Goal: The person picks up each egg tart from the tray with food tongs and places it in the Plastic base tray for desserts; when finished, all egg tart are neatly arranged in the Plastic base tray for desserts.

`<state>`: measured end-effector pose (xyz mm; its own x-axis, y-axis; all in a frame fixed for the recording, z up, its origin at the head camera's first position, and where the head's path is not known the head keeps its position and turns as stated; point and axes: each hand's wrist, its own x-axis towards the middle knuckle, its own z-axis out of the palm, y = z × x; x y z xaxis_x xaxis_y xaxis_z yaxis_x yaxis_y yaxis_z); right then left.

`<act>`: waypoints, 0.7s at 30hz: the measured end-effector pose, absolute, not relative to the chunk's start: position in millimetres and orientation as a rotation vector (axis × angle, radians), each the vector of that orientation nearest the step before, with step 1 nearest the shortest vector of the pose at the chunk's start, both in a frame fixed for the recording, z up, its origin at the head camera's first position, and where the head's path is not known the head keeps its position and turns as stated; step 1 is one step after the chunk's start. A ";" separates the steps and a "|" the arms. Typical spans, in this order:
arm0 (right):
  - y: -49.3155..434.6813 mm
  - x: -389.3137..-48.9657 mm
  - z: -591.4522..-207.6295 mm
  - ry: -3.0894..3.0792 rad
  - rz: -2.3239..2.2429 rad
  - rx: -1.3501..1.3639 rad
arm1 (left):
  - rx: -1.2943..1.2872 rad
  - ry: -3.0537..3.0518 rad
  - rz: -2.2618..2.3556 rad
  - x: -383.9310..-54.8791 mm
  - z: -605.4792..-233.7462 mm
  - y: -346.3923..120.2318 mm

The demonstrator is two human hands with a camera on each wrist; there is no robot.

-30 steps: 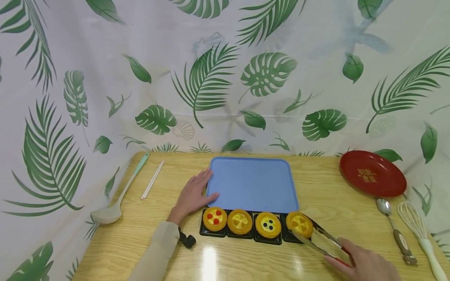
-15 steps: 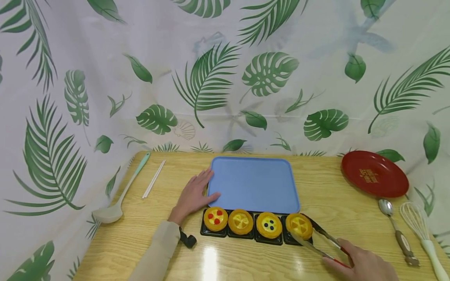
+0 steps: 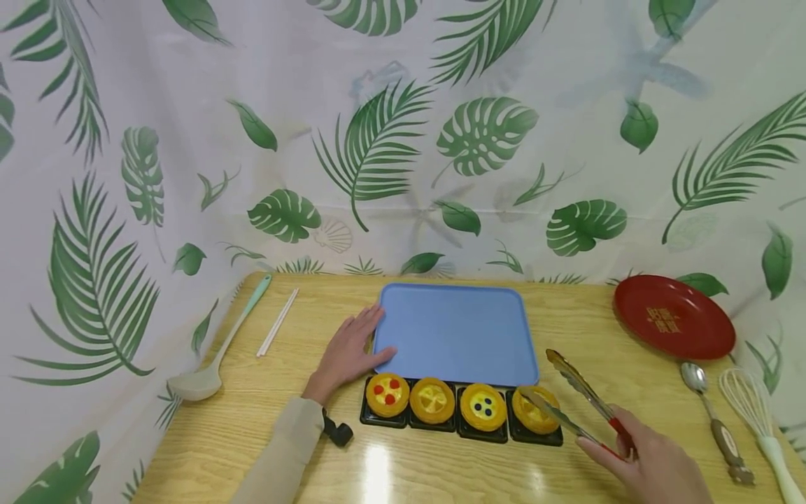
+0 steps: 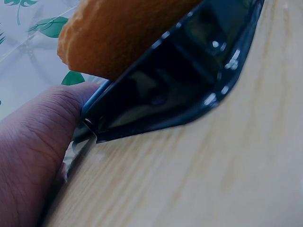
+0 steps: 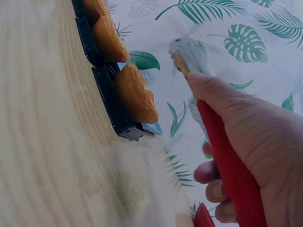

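My left hand [image 3: 349,353] rests at the left edge of the blue tray [image 3: 456,332], fingers spread and thumb over the rim. In my right hand [image 3: 655,455] I grip red-handled metal tongs [image 3: 583,389], their arms apart with nothing between them. One tip hangs over the rightmost egg tart [image 3: 532,414]; the other stands right of it, above the table. This tart sits in a black plastic holder [image 3: 541,439]. Left of it, in like holders, are a tart with blue dots [image 3: 483,406], one with yellow wedges [image 3: 432,399] and one with red dots [image 3: 387,395].
A red oval plate [image 3: 676,318] leans at the back right, with a spoon [image 3: 714,420] and a whisk [image 3: 758,420] in front. On the left lie white chopsticks [image 3: 278,322] and a ladle [image 3: 220,350]. A leaf-patterned curtain [image 3: 403,154] hangs behind the table.
The tongs' tips, earlier on both sides of the rightmost tart, have lifted and spread wider. The far tip has moved up and away from the tart. My left hand stays put.
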<state>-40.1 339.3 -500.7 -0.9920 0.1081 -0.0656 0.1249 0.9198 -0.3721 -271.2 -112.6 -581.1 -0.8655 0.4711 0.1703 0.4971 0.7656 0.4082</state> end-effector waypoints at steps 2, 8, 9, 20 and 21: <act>340.3 -44.4 -500.1 3.058 -0.597 0.210 | -0.798 -2.885 -0.705 -270.7 -580.4 -112.4; 348.1 -64.2 -506.1 3.073 -0.611 0.320 | -0.805 -2.869 -0.720 -270.5 -578.9 -112.1; 350.0 -68.4 -508.4 3.068 -0.614 0.332 | -0.802 -2.875 -0.708 -270.7 -579.4 -112.3; 365.4 -108.2 -539.7 3.128 -0.529 0.347 | -0.801 -2.878 -0.694 -271.8 -580.9 -113.2; 365.7 -111.0 -541.1 3.132 -0.527 0.373 | -0.804 -2.878 -0.692 -272.0 -580.7 -113.3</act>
<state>-111.0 365.7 -541.1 -0.9712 0.2377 0.0164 0.2193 0.9185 -0.3291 -272.0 -113.3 -580.7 -0.8601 0.4743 0.1878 0.5079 0.7611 0.4035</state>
